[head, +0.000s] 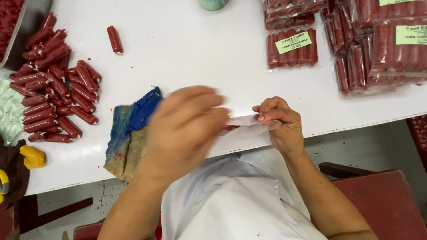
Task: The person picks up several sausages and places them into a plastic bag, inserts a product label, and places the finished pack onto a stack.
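Right hand [280, 122] & left hand [184, 129] hold clear bag [242, 129], long axis left-right.

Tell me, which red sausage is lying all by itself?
The lone sausage near the table's far edge; the others are heaped in the pile at left or sealed in packs.

Seen from above, two bare forearms reach forward and angle inward until the hands nearly meet. The left hand [184, 129] is blurred, its back turned up, fingers loosely curled and pointing toward the right. The right hand [280, 122] is sharper, wrist bent, its fingers [265, 113] folded in against the thumb in a tight pinch that faces the left hand's fingertips.
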